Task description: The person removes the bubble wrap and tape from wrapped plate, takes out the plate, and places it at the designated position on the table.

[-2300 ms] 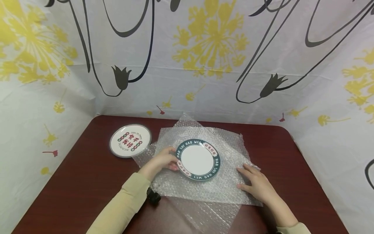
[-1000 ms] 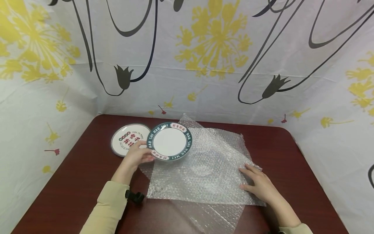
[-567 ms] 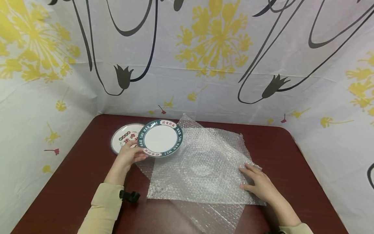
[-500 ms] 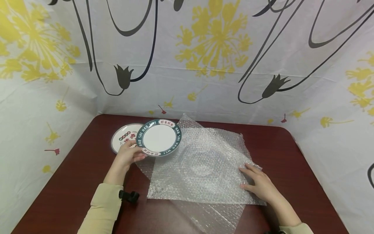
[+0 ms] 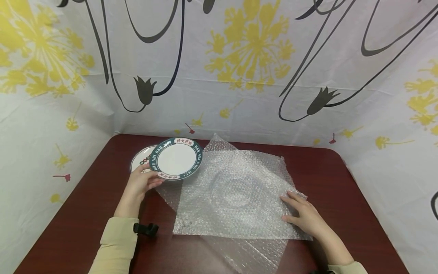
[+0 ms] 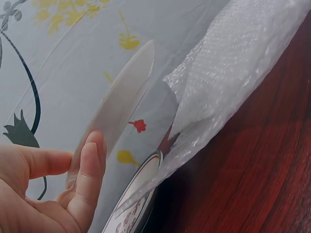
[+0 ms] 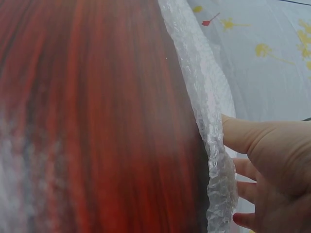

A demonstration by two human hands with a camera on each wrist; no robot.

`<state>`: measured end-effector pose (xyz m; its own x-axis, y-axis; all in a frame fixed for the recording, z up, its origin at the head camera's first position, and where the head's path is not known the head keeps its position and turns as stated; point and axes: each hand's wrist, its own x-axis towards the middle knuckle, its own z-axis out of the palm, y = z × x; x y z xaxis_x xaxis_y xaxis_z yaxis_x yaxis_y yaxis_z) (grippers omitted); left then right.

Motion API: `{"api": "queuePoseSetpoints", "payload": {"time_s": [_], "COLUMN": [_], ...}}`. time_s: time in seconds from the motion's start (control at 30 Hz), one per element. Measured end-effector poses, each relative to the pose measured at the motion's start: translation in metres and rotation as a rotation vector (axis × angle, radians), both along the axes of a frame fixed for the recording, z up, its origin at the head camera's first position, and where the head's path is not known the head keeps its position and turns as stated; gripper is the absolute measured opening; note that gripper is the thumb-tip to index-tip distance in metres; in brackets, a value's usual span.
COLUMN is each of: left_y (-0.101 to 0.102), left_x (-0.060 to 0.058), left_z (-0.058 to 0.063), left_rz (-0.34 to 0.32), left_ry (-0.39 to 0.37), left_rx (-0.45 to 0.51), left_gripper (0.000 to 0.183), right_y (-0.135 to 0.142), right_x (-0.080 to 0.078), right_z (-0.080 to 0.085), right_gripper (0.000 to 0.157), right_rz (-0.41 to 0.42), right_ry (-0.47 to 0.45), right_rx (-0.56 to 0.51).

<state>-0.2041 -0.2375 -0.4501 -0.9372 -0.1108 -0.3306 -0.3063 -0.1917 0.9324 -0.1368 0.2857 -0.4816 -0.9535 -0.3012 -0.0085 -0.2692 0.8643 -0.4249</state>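
Observation:
My left hand (image 5: 140, 182) pinches the near left rim of a white plate with a green lettered border (image 5: 176, 158). The left wrist view has this plate (image 6: 116, 102) edge-on, thumb on one side and fingers on the other, raised above a second plate (image 6: 138, 196). That second plate (image 5: 137, 163), white with red characters, lies at the table's far left, mostly covered in the head view. Bubble wrap (image 5: 236, 220) is spread in the middle, a faint round outline showing in it. My right hand (image 5: 306, 217) rests with spread fingers on its right edge.
A lower bubble wrap sheet (image 5: 254, 253) pokes out at the front and back, turned at an angle. The dark red table (image 5: 342, 198) ends at a patterned cloth backdrop (image 5: 205, 95) on the back and sides. A black strap mount (image 5: 146, 229) sits on my left wrist.
My left hand has lifted the green-bordered plate off the bubble wrap and carried it left, over the red-lettered plate. My right hand has stayed on the wrap.

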Motion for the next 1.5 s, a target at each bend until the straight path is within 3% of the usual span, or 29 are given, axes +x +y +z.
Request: {"api": "queuePoseSetpoints", "payload": {"time_s": [0.53,1.07,1.5], "left_y": [-0.013,-0.029,-0.037], "left_x": [0.005,0.006,0.007], "left_z": [-0.001,-0.009,-0.017], "left_rz": [0.094,0.187,0.220], "left_ry": [-0.007,-0.068,-0.083], "left_rx": [0.010,0.023,0.040], "left_gripper": [0.058,0.068,0.066], "right_y": [0.001,0.005,0.005], "right_x": [0.000,-0.002,-0.003], "right_z": [-0.002,-0.005,-0.005], "right_gripper": [0.069,0.069,0.069], "right_rz": [0.006,0.012,0.009], "right_ry": [0.016,0.007,-0.001], "right_rx": [-0.012,-0.027,-0.035]}}
